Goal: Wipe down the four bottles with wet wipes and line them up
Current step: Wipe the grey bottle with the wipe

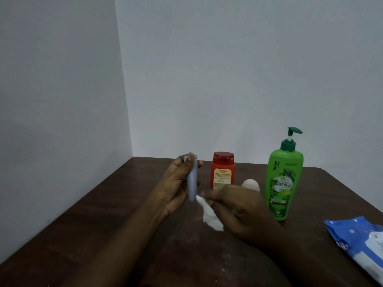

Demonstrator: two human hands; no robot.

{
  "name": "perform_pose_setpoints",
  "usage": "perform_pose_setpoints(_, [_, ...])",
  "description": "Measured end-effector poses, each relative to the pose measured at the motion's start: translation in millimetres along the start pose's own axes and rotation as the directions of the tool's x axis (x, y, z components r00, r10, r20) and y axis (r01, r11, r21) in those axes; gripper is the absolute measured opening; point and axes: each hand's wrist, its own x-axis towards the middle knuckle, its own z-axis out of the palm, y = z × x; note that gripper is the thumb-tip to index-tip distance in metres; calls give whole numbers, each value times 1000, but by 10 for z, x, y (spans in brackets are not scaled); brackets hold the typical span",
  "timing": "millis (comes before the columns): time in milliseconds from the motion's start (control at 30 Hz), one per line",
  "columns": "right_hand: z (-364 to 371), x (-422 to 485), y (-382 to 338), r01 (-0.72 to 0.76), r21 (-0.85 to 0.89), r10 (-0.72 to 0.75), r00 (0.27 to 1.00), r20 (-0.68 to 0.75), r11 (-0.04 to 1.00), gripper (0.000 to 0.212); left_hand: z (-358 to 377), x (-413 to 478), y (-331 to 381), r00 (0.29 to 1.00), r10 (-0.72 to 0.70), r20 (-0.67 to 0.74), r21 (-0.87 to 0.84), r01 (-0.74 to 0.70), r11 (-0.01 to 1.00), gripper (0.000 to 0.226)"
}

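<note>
My left hand (176, 183) holds a slim pale blue bottle (192, 181) upright above the table, fingers wrapped round its top. My right hand (238, 212) pinches a crumpled white wet wipe (209, 214) just below and to the right of that bottle's lower end. Behind them an orange bottle with a red cap (222, 170) stands upright. A small white rounded bottle (251, 184) shows only its top behind my right hand. A tall green pump bottle (284, 179) stands to the right.
A blue and white wet wipes pack (360, 243) lies at the table's right edge. The dark brown wooden table (103, 214) sits in a corner of two pale walls.
</note>
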Motion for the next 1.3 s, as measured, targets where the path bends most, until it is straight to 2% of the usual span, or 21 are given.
perform_pose_setpoints(100, [-99,23,-1,-45,-98,17,963,-270,994,17,-69,51,6,992,127,-16,87,-125,988,34])
perform_pose_setpoints(233, [-198,16,48,-131,-205,8,859,-511,970,20,-75,75,60,960,252,-124,271,-211,939,59])
perform_pose_setpoints(300, [-251,19,100,-164,-220,11,823,-567,962,18,-118,104,94,927,330,-179,312,-265,912,70])
perform_pose_setpoints(367, [-272,16,155,-204,-230,31,808,-588,952,17,-205,126,111,872,408,-269,358,-302,883,56])
perform_pose_setpoints(467, [-251,12,180,-220,-254,40,823,-567,942,18,-338,157,100,764,474,-438,374,-325,869,35])
perform_pose_setpoints(533, [-242,12,179,-216,-257,41,833,-552,942,18,-386,201,112,753,394,-527,257,-301,918,29])
perform_pose_setpoints(567, [-237,12,175,-214,-254,43,837,-545,943,18,-394,217,132,777,296,-556,153,-254,955,23])
perform_pose_setpoints(633, [-229,15,170,-212,-251,47,843,-535,944,19,-397,228,175,850,-8,-527,-140,-77,987,12])
perform_pose_setpoints(700, [-224,19,169,-217,-259,50,847,-529,941,19,-374,183,195,866,-257,-429,-379,86,921,6])
perform_pose_setpoints(800, [-211,23,180,-214,-262,53,857,-512,941,19,-343,151,164,851,-374,-370,-461,181,869,9])
perform_pose_setpoints(867, [-207,19,185,-218,-258,58,857,-511,941,18,-357,170,132,844,-397,-359,-333,281,900,18])
perform_pose_setpoints(933, [-207,18,183,-224,-258,64,857,-511,940,18,-373,172,120,854,-366,-370,-106,352,930,24])
perform_pose_setpoints(1000, [-208,18,182,-222,-268,59,860,-507,938,18,-390,174,94,894,-266,-360,134,332,934,32])
perform_pose_setpoints(1033, [-210,18,186,-221,-274,56,861,-505,936,18,-402,177,81,917,-192,-350,268,295,917,45])
perform_pose_setpoints(1100, [-214,14,200,-228,-281,59,862,-504,932,19,-451,185,44,959,-54,-278,560,207,802,74])
perform_pose_setpoints(1167, [-219,10,216,-241,-274,73,859,-507,931,19,-500,193,6,991,-9,-137,785,114,609,94])
perform_pose_setpoints(1233, [-230,10,231,-249,-264,84,856,-511,932,19,-509,179,7,996,-57,-62,899,81,431,106])
perform_pose_setpoints(1300, [-239,7,240,-258,-253,95,851,-516,932,18,-501,177,27,994,-106,-30,930,66,362,112])
